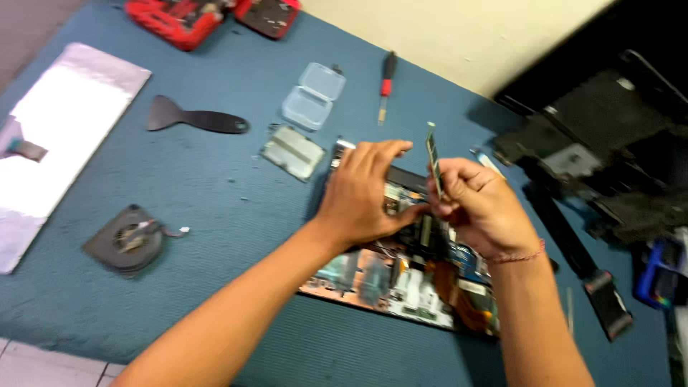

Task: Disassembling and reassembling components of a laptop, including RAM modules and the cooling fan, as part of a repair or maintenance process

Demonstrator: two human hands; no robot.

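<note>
Listing what lies before us on the blue mat [215,201]: our right hand [481,208], fingers pinched closed, holds a thin green memory module [433,158] upright by its lower end, just above the exposed circuit board [401,279] near the middle. Our left hand [362,193] rests palm-down on the far part of that board, fingers loosely extended and gripping nothing that we can see, its thumb reaching toward the right hand. Left of the board, near us, a round black cooling fan [127,240]; far left, a silver panel [54,136]. Beyond the hands, a black scraper [190,118], a flat metal plate [292,152], a clear plastic case [314,94] lying open, and a red-and-black screwdriver [386,84]. At the far edge, a red tool kit [183,18]. Right, dark chassis parts [602,158], blurred.
</note>
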